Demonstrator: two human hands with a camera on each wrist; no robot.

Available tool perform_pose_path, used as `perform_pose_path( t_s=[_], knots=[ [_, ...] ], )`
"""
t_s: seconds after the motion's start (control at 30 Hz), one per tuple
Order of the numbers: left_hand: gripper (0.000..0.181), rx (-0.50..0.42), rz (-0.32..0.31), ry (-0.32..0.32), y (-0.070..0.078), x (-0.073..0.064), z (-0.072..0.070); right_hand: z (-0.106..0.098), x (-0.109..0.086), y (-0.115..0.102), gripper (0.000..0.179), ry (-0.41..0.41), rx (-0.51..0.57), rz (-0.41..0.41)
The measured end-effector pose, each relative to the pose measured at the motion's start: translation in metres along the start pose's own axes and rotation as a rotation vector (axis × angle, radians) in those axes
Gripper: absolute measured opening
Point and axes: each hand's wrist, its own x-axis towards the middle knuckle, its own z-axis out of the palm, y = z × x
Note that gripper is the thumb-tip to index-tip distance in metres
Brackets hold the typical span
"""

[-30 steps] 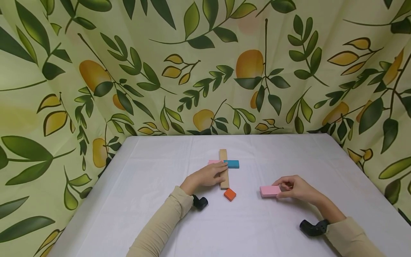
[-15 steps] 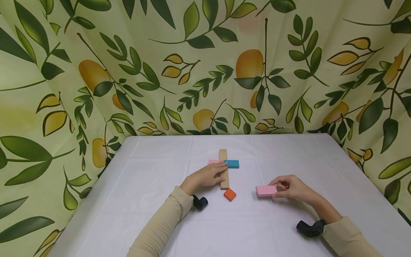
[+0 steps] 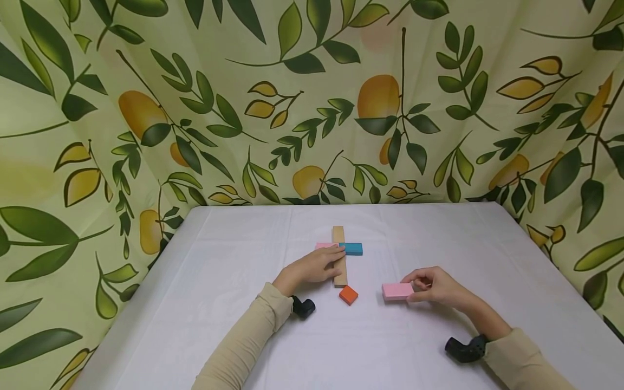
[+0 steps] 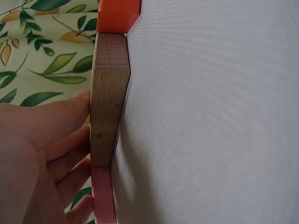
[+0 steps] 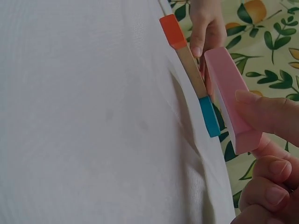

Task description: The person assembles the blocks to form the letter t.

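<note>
My right hand (image 3: 439,287) pinches a pink rectangular block (image 3: 397,291) by its right end, thumb on one side. In the right wrist view this pink block (image 5: 231,102) is tilted and appears lifted off the cloth. My left hand (image 3: 314,265) rests on a cross-like group of flat blocks. It has a plain wooden strip (image 3: 340,276) running front to back, a blue block (image 3: 352,249) at the right and another pink block (image 3: 324,245) at the left, partly hidden by the fingers. An orange block (image 3: 348,295) lies turned at the strip's front end.
A white cloth (image 3: 219,325) covers the table. Behind and beside it hangs a leaf-and-fruit patterned curtain (image 3: 312,108). Black wrist devices (image 3: 466,349) sit at both cuffs.
My right hand has moved left across the table with the pink block, closer to the orange block. The left hand has stayed on the block group.
</note>
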Motion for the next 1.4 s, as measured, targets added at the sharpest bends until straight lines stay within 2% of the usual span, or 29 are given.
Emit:
perform_pose_path(
  t_s=[0.27,0.73,1.07,1.4],
  knots=[
    [0.054,-0.01,0.004,-0.002,0.0,0.001,0.0,0.005,0.002,-0.002,0.031,-0.01,0.013,-0.001],
    [0.054,-0.003,0.009,0.005,-0.001,0.001,0.001,0.013,0.005,-0.009,0.032,-0.011,0.039,0.053],
    [0.054,-0.003,-0.006,-0.001,-0.001,0.001,0.001,0.017,0.006,-0.01,0.033,-0.024,0.07,0.045],
    [0.054,-0.002,-0.001,-0.002,-0.001,0.002,0.0,0.024,0.01,-0.014,0.033,-0.042,0.055,0.077]
  ],
)
